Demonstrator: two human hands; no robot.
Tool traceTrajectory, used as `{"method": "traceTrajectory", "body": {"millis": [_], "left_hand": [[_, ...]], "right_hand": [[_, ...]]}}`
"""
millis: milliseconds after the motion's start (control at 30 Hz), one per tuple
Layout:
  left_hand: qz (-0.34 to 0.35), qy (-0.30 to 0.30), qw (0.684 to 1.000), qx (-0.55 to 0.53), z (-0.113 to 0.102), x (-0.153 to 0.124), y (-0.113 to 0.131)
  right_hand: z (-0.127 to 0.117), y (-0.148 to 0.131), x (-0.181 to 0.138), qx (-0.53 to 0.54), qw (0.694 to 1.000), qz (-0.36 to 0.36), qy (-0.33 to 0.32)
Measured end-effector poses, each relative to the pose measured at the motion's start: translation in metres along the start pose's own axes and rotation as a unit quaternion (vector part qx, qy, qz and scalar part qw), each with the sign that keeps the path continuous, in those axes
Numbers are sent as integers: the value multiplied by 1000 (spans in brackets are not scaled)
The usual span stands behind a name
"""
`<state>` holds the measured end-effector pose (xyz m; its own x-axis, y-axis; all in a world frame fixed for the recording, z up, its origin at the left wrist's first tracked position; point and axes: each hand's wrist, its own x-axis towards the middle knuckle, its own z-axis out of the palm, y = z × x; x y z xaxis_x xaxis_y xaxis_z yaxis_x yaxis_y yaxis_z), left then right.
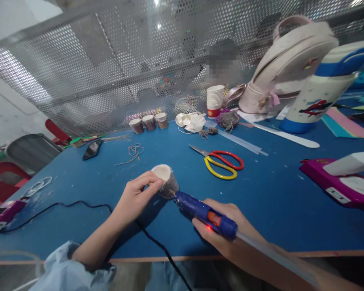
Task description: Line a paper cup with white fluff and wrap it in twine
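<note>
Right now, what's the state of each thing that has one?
cup, tilted, held
glue gun, red light lit, nozzle at the cup's side
left hand, gripping the cup
right hand, closed round the glue gun
scissors, shut, flat on the table
paper cup stack, upright

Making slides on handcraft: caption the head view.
Left hand steadies a small cup while the right hand presses a blue glue gun against its side.

left hand point(138, 195) pinching, right hand point(223, 234) apparently clenched
</note>
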<state>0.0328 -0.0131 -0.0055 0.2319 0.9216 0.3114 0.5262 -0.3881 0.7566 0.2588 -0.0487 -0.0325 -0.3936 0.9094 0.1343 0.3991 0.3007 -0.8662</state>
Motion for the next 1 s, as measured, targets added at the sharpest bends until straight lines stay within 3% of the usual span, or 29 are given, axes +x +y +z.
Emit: {"method": "traceTrajectory", "body": {"millis": [400,600,833,1000], "left_hand": [[-17,-3,1000,-8,-2,1,-1],[-11,-6,1000,-16,-2,0,0],[1,-20,1000,-6,-2,1,2],[2,-23,1000,3,-2,-1,0]], "right_hand": [[17,15,7,-16,994,-107,33],[15,19,4,-54,991,-123,-4],[15,22,0,-101,987,-122,0],[19,19,2,-101,982,-161,-6]]}}
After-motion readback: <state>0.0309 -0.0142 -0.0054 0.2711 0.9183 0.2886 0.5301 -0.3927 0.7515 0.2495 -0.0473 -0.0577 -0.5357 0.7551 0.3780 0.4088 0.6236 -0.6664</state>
